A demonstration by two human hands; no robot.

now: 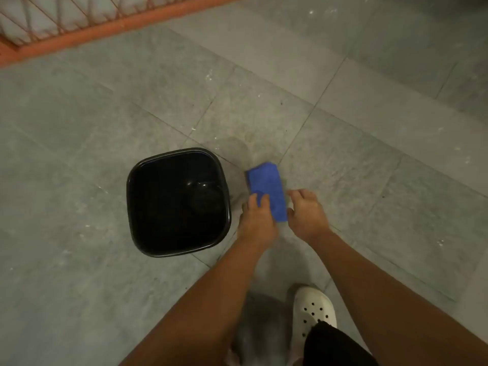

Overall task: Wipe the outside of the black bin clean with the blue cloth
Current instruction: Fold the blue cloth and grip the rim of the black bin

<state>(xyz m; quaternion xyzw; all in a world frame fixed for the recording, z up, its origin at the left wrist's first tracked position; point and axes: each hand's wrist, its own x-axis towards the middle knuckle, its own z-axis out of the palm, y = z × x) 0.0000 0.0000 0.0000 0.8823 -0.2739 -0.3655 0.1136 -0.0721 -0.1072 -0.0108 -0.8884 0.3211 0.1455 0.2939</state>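
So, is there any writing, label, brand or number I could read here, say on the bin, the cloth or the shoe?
No text can be read anywhere in this view.
black bin: plain glossy plastic, no label or mark shows.
blue cloth: plain, no tag or print shows.
white clog: only holes, no brand shows.
floor tiles and orange railing: no signs or numbers.

A grey tiled floor [105, 114], flecked with pale specks, fills the view. An orange metal railing [118, 25] runs across its far-left corner. A white perforated clog [314, 310] stands at the floor's near edge, a black trouser leg [335, 347] overlapping it.
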